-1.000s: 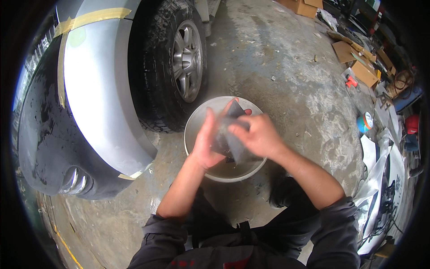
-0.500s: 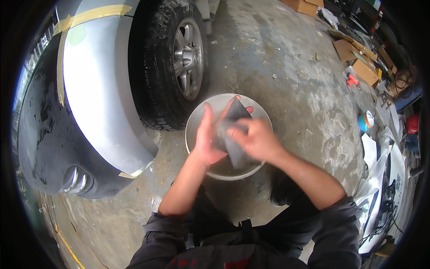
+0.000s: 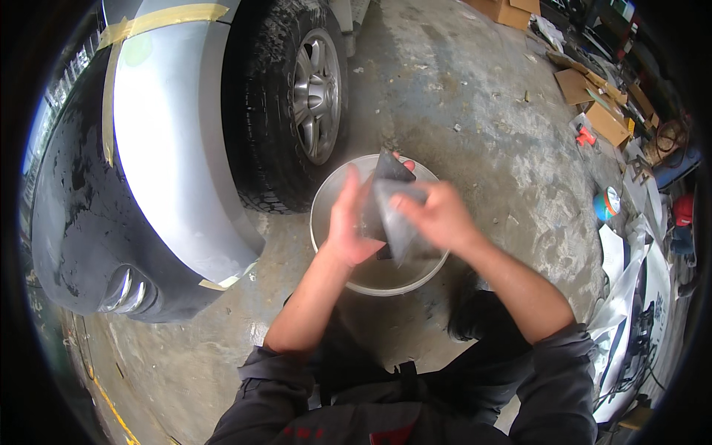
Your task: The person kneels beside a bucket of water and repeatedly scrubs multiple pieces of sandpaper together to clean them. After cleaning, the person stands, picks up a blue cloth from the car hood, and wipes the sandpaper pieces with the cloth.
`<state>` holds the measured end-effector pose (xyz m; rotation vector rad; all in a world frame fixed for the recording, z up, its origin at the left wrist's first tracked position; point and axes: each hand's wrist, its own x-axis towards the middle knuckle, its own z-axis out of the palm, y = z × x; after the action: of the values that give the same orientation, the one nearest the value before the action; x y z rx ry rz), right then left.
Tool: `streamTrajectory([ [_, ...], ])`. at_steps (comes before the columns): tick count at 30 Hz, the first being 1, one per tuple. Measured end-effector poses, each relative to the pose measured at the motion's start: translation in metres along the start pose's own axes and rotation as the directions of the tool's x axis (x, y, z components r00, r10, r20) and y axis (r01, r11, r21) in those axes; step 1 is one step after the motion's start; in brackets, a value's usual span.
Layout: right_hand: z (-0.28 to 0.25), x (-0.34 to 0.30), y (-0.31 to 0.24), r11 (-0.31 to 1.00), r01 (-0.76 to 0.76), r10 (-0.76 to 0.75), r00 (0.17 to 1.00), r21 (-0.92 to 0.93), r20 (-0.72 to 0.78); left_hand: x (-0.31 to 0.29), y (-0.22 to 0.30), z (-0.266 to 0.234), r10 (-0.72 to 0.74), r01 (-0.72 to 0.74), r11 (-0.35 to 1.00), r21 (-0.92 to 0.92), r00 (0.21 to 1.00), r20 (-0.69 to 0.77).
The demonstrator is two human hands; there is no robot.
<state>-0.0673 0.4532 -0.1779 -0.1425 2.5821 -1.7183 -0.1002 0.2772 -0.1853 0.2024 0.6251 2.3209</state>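
Both of my hands are over a round white bucket [image 3: 317,222] on the floor. My left hand [image 3: 347,226] has its thumb raised, with dark grey sandpaper [image 3: 394,167] lying along its palm and fingers. Fingertips show past the sheet's far edge. My right hand [image 3: 437,215] pinches a lighter grey piece, blurred by motion, that lies across the dark one. I cannot tell whether this is one folded sheet or two. Inside the bucket, below the hands, the bottom looks wet or filled with murky water.
On the left is a car fender [image 3: 174,148], whitish grey, edged with yellow masking tape [image 3: 174,16], beside a dark wet bumper [image 3: 81,215]. A tyre [image 3: 271,111] stands close behind the bucket. Cardboard boxes [image 3: 604,122], a can [image 3: 607,203] and plastic sheeting [image 3: 615,319] lie at right.
My right hand has shifted slightly right, and the grey piece it holds has swung and tilted. The dark sheet's corner has moved a little left. The view has shifted slightly.
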Motion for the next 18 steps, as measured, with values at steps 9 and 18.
streamTrajectory([
  [9, 0.018, -0.003, -0.007, 0.953, 0.026, 0.020, 0.989, 0.303, -0.148, 0.005, -0.009, -0.011, 0.119, -0.120, 0.992, -0.039, 0.993, -0.019],
  [18, 0.034, -0.012, -0.005, 0.921, -0.024, 0.066, 0.993, 0.389, -0.095, 0.020, -0.014, -0.021, 0.153, -0.150, 0.987, 0.062, 0.987, -0.045],
])
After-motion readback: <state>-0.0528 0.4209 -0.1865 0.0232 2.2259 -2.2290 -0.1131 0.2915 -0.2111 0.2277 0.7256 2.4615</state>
